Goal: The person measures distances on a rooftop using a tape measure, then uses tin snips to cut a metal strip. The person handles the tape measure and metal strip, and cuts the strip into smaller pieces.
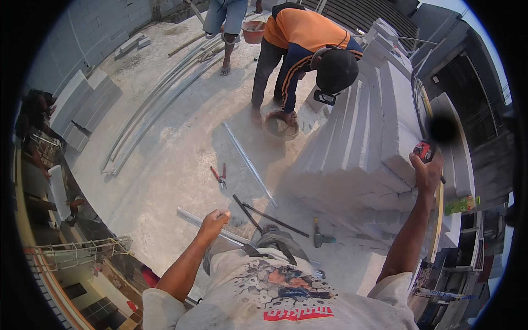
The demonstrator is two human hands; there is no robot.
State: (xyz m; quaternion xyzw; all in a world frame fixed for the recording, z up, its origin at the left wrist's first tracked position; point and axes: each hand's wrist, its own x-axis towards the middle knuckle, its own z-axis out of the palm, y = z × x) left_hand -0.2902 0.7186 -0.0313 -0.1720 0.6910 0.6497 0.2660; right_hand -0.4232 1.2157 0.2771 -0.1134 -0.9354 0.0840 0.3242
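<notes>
My right hand (pixel 428 171) is raised beside the tall stack of pale blocks (pixel 352 132), its fingers wrapped round a small red and black tape measure (pixel 423 150). My left hand (pixel 214 224) hangs in front of my body with its fingers curled closed; whether anything is inside them is hidden. Below that hand runs a silver metal channel (pixel 190 216) on the floor. Red-handled snips (pixel 219 177) lie open beyond it, next to another long metal channel (pixel 250 164). Near my feet are a black bar (pixel 275 219) and a teal and yellow power tool (pixel 321 235).
A co-worker in an orange and navy shirt (pixel 308 33) bends over a round basin (pixel 281 126). Another person in denim shorts (pixel 224 16) stands behind, near a reddish bucket (pixel 253 33). Long metal channels (pixel 159 104) lie leftward. The floor edge (pixel 102 212) drops off at left.
</notes>
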